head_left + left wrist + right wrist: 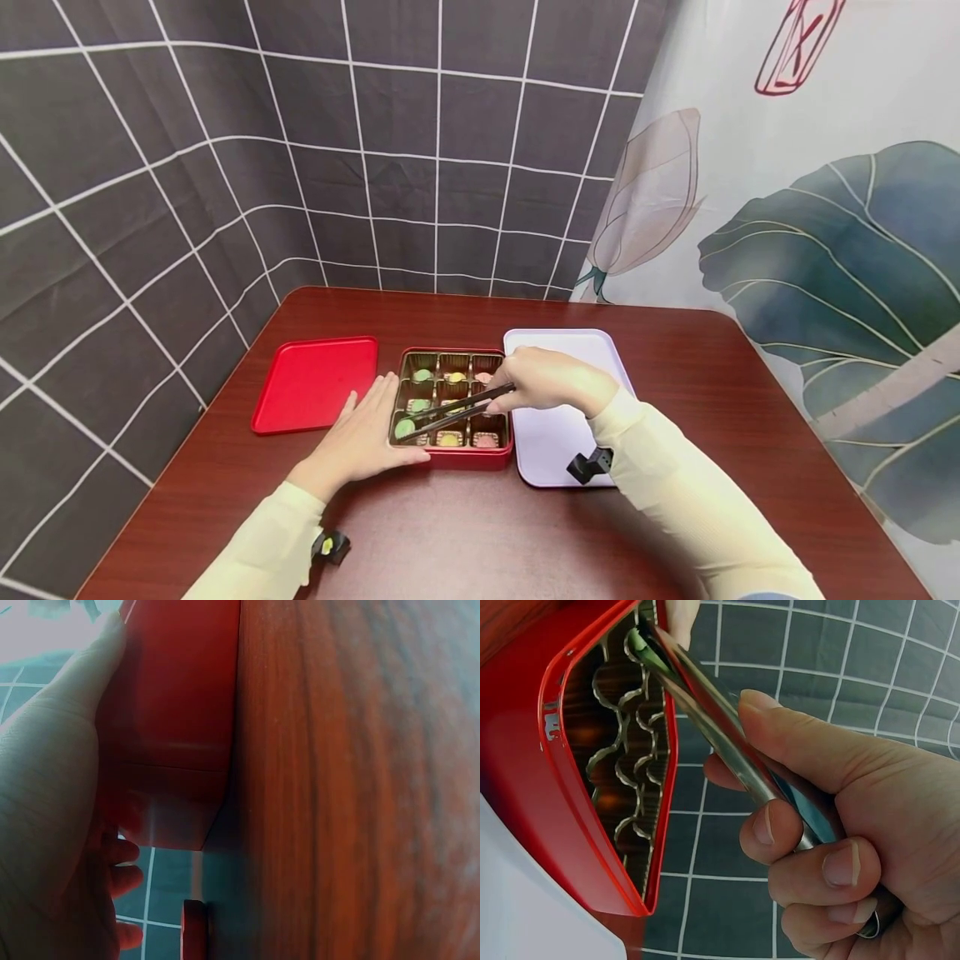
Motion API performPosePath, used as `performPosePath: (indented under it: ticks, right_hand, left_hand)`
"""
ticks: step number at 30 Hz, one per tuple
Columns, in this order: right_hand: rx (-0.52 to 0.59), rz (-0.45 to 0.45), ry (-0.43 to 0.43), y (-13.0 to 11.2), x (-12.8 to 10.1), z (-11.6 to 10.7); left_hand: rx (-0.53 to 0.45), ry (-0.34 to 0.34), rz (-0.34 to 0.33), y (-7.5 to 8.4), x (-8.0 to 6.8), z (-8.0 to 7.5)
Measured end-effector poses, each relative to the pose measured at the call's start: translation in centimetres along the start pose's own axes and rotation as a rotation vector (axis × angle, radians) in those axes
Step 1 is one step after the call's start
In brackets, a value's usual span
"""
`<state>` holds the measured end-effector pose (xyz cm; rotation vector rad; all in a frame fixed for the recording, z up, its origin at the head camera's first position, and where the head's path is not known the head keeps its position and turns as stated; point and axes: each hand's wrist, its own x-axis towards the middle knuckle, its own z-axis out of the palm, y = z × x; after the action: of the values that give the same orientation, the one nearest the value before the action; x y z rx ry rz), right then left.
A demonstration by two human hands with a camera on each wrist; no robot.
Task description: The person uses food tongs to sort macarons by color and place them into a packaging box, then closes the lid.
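Observation:
A red square box with a gold divided insert holds small round green, yellow and pink sweets in its compartments. My right hand grips a pair of slim metal tongs, reaching over the box from the right. Their tips are at a green sweet in the front-left compartment, which also shows green between the tips in the right wrist view. Against the box's front-left corner rests my left hand, its thumb along the front wall and its straight fingers along the left side. The right palm hides the tongs' upper end.
A red lid lies flat to the left of the box. On the right a white tray sits close beside it, partly under my right forearm. Dark gridded cloth stands behind the brown table, with a flower-printed sheet at right.

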<state>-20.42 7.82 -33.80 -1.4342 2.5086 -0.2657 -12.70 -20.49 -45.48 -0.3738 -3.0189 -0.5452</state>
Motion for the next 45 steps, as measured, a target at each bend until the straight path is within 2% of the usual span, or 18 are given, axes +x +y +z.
performPosePath:
  ticks: [18,29,45]
  right_hand:
    - [0.017,0.032,-0.037,-0.5,0.3,0.2]
    - [0.025,0.021,-0.028,-0.6,0.1,0.1]
    - [0.070,0.027,0.035,0.9,-2.3,-0.5]
  left_hand:
    - [0.004,0.009,0.005,0.0,-0.1,0.1]
    - [0.009,0.013,0.011,0.1,-0.1,0.0]
    - [0.013,0.006,0.012,0.0,-0.2,0.0]
